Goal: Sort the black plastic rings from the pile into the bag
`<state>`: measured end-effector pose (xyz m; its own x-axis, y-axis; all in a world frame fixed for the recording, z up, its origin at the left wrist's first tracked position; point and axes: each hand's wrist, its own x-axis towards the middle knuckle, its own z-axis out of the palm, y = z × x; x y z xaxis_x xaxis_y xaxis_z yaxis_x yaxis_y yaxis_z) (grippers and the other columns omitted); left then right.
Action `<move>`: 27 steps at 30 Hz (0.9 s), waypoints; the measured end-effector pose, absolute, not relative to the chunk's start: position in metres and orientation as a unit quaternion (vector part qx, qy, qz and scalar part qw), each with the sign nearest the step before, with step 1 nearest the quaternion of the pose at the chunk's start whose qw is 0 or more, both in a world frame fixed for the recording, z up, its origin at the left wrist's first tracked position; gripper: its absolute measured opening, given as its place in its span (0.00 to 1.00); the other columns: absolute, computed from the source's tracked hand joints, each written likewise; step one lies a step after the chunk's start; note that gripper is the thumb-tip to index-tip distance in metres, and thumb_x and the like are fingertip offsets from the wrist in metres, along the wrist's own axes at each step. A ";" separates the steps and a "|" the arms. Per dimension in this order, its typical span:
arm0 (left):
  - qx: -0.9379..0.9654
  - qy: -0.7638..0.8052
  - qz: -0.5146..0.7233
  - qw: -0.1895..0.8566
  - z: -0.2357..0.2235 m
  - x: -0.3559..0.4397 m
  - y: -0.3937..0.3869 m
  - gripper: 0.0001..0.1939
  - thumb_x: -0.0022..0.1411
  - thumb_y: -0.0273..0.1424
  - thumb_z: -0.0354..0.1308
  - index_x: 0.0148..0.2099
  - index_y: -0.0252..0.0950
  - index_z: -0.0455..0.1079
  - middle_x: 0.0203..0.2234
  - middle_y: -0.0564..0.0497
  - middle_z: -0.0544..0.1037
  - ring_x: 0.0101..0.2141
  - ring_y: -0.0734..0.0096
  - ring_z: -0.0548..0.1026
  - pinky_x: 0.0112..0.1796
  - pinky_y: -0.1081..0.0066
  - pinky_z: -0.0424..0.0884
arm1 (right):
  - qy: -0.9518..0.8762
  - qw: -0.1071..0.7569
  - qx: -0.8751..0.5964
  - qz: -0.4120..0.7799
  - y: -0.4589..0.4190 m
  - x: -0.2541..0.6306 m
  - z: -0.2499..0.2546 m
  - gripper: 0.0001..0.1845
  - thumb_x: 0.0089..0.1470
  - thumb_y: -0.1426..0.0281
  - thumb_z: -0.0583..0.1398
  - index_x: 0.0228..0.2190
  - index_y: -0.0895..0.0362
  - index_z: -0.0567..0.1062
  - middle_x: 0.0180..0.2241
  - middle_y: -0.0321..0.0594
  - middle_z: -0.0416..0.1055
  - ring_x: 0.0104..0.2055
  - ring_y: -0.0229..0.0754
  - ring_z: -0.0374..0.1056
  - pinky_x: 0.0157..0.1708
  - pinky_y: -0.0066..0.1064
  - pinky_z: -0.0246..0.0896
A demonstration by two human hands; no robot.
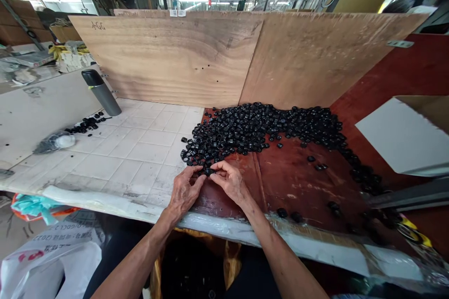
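Note:
A big heap of small black plastic parts (245,126), some of them ring-shaped, spreads over the reddish-brown board. At its near left end, my left hand (185,188) curls thumb and forefinger together on a black plastic part. My right hand (230,183) meets it from the other side, pinching a black plastic part (208,172) between thumb and forefinger. The fingertips of both hands almost touch. Whether they grip one part or two is hard to make out, as the fingers cover much of it.
Wooden panels (175,56) wall off the back. On the white tiled surface (140,149) at left stand a grey bottle (101,92) and a plastic bag (52,142) beside loose black parts. A white box (403,135) is at right. Below the padded edge hangs a yellow-rimmed bag (231,257).

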<state>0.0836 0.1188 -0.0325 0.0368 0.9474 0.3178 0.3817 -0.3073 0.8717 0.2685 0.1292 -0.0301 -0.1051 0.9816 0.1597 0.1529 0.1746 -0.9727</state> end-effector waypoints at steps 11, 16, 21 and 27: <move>0.479 0.419 0.518 0.572 -0.017 0.083 0.116 0.12 0.54 0.31 0.70 0.40 0.35 0.75 0.32 0.52 0.81 0.31 0.71 0.79 0.37 0.71 0.76 | -0.518 0.517 -0.426 0.533 0.122 0.266 -0.017 0.11 0.49 0.63 0.69 0.34 0.54 0.78 0.31 0.36 0.77 0.34 0.42 0.75 0.38 0.33 0.71; 0.411 0.347 0.552 0.637 -0.010 0.079 0.115 0.14 0.57 0.29 0.69 0.46 0.36 0.75 0.39 0.50 0.82 0.35 0.69 0.82 0.42 0.69 0.77 | -0.486 0.553 -0.399 0.547 0.123 0.265 -0.019 0.15 0.48 0.65 0.70 0.39 0.54 0.79 0.35 0.36 0.77 0.32 0.39 0.74 0.37 0.31 0.72; 0.380 0.322 0.549 0.671 -0.003 0.074 0.116 0.09 0.57 0.27 0.68 0.41 0.34 0.77 0.39 0.47 0.83 0.34 0.71 0.80 0.40 0.71 0.75 | -0.483 0.549 -0.361 0.578 0.123 0.267 -0.023 0.13 0.53 0.65 0.68 0.40 0.55 0.80 0.34 0.38 0.79 0.32 0.41 0.78 0.40 0.34 0.73; 0.364 0.337 0.577 0.649 -0.004 0.076 0.118 0.12 0.53 0.27 0.70 0.41 0.38 0.77 0.36 0.53 0.80 0.33 0.71 0.80 0.41 0.69 0.76 | -0.478 0.525 -0.348 0.612 0.117 0.265 -0.014 0.12 0.51 0.66 0.69 0.37 0.55 0.77 0.30 0.37 0.79 0.33 0.43 0.79 0.38 0.33 0.72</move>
<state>0.0764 0.1176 -0.0035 0.1070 0.9941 -0.0161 -0.5038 0.0682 0.8611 0.2654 0.1167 -0.0140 -0.2061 0.9756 0.0755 -0.3106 0.0080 -0.9505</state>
